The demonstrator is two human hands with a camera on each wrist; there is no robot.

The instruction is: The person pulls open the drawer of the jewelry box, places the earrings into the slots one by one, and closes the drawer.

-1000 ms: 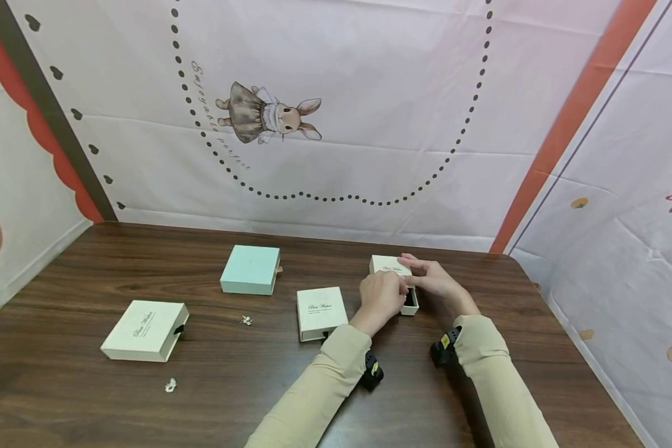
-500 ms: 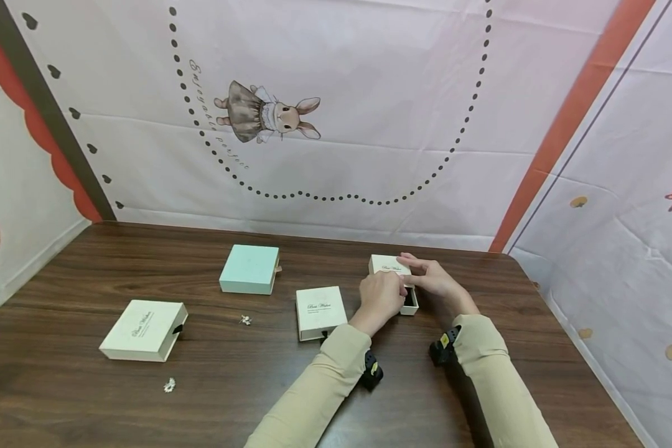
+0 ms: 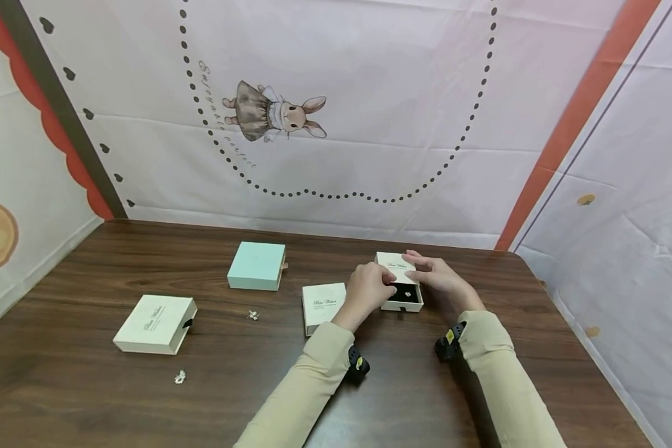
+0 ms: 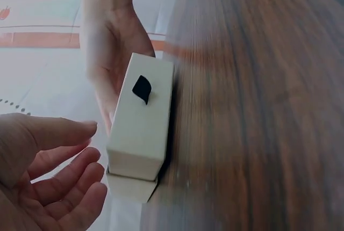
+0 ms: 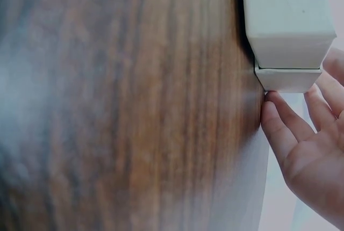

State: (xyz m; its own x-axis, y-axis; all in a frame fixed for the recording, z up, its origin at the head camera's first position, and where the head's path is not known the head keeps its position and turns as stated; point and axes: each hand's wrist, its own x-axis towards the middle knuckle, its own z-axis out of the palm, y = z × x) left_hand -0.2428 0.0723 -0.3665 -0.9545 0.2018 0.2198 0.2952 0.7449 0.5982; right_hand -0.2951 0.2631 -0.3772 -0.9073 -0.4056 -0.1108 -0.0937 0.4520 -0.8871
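Right of centre, the left hand (image 3: 368,287) is empty, fingers loosely bent; just rightward, a white box (image 3: 391,260) runs front to back, its drawer (image 3: 401,307) jutting nearside; the right hand (image 3: 445,278), nearer, touches the box's right side, fingers extended.

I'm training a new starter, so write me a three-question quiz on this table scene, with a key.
1. Which box has its drawer slid partly out?
A. the teal box
B. the rightmost cream box
C. the leftmost cream box

2. True or false: the left hand is gripping the teal box.

3. How many small silvery pieces can be seen lying directly on the table, not in a box?

Key
1. B. Its black-lined drawer shows below the cover.
2. False. It is beside the rightmost cream box, and the left wrist view shows its fingers holding nothing.
3. Two.
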